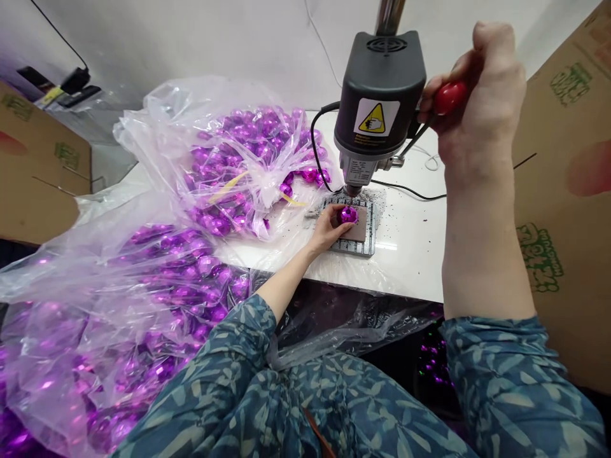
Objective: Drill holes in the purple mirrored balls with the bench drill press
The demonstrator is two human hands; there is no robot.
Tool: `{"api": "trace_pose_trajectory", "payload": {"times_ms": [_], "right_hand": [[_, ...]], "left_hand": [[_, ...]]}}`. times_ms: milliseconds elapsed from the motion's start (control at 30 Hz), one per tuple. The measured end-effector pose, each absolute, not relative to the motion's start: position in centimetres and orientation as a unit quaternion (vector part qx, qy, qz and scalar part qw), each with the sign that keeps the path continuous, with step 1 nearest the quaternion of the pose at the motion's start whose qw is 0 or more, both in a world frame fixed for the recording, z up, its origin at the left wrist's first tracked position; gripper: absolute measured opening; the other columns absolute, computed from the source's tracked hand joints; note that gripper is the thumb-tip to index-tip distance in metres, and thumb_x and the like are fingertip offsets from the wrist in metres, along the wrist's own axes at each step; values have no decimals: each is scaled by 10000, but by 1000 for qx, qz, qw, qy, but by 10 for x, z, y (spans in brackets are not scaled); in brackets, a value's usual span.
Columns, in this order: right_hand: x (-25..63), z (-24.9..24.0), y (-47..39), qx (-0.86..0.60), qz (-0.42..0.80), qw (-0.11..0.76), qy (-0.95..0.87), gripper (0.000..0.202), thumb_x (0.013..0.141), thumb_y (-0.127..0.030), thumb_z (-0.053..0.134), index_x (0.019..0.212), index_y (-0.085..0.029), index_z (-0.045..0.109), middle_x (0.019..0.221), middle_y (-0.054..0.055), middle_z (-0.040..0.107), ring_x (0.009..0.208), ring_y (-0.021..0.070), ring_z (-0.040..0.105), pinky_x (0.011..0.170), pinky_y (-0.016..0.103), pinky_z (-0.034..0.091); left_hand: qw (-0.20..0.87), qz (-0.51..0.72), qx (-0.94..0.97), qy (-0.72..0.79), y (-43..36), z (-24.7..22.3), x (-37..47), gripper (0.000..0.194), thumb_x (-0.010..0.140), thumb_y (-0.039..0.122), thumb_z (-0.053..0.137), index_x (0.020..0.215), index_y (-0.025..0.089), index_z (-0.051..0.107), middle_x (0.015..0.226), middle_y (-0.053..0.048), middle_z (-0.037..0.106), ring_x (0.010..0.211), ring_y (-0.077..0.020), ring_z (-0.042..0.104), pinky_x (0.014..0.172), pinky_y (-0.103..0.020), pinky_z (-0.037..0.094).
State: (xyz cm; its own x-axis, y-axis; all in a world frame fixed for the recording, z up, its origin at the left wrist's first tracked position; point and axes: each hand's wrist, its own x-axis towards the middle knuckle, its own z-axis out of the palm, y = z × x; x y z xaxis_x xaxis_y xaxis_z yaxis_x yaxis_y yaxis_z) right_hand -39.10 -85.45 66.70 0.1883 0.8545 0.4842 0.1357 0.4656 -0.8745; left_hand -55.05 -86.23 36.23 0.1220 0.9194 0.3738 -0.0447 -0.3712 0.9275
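Note:
A shiny purple ball (349, 215) with a dark spot on top rests on a brown square pad (359, 231) over the slotted metal base (370, 245) of a drill press (382, 83). My left hand (329, 228) holds the ball from its left side, fingers and thumb around it. Just above the ball is the drill's chuck (353, 189); the bit's tip is too small to make out. Raised at the right, my right hand (477, 95) is closed on the lever with the red knob (450, 98).
Clear plastic bags (162, 121) full of purple balls fill the left side. Loose balls (286, 188) lie by the bag's opening. Dark shavings and a black cable (405, 191) are on the white table (410, 254). Cardboard boxes (563, 191) stand at both sides.

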Motion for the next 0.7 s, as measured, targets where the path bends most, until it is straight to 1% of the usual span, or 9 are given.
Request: {"api": "trace_pose_trajectory", "payload": {"times_ms": [100,167,233,333,533,600,633,667,700], "right_hand": [[-410,679,-864,-479,377,644,-462,469,1093,-256,313,628,-221,267,469,-37,357,387,40,307,424,254,245],[-419,682,-870,-479,375,648,-459,493,1080,-226,356,601,-219,241,429,-49,252,356,35,193,408,276,114],[-423,682,-872,-480,373,654,-450,517,1073,-201,362,578,-215,215,415,-52,180,345,26,107,414,287,33],[-426,678,-874,-468,360,672,-446,572,1076,-202,361,530,-207,191,403,-44,140,337,22,74,414,290,4],[-429,654,-882,-360,299,744,-477,645,1090,-174,361,471,-218,185,384,-32,150,305,59,149,397,326,15],[-429,643,-883,-311,261,768,-495,674,1072,-272,498,485,-225,170,404,-45,93,301,57,163,385,333,29],[-428,637,-883,-285,236,778,-508,710,1016,-415,612,500,-226,164,423,-52,69,306,55,168,380,336,34],[-428,631,-883,-261,211,783,-523,752,911,-593,692,523,-226,163,443,-57,59,315,56,178,377,336,50],[-427,626,-884,-240,184,788,-536,803,785,-762,704,548,-227,154,457,-59,51,323,58,180,374,338,64]], "left_hand": [[429,558,614,358,-861,361,-550,555,837,417,941,1277,220,665,1276,-112,730,1252,-295,690,1153,-480,546],[424,558,615,362,-860,360,-550,546,838,396,940,1278,221,667,1275,-112,728,1250,-297,685,1157,-488,544],[419,559,615,366,-860,360,-549,536,837,384,941,1274,225,674,1282,-111,724,1252,-297,683,1162,-487,544],[414,563,616,364,-861,361,-549,531,846,407,936,1278,234,681,1308,-110,713,1280,-297,673,1177,-474,532],[413,565,618,358,-862,360,-551,537,844,448,941,1274,244,692,1292,-108,712,1255,-301,668,1168,-484,525],[406,567,619,361,-861,358,-551,538,837,464,945,1269,256,699,1280,-103,717,1243,-301,666,1156,-483,526],[401,567,621,363,-860,357,-551,540,837,473,945,1269,261,700,1275,-101,721,1238,-301,665,1151,-483,525],[396,568,623,364,-859,356,-552,542,837,482,943,1271,264,701,1270,-99,724,1234,-300,663,1148,-484,523],[392,568,625,365,-858,355,-552,546,839,491,941,1274,265,700,1268,-98,727,1233,-300,662,1147,-484,520]]}}
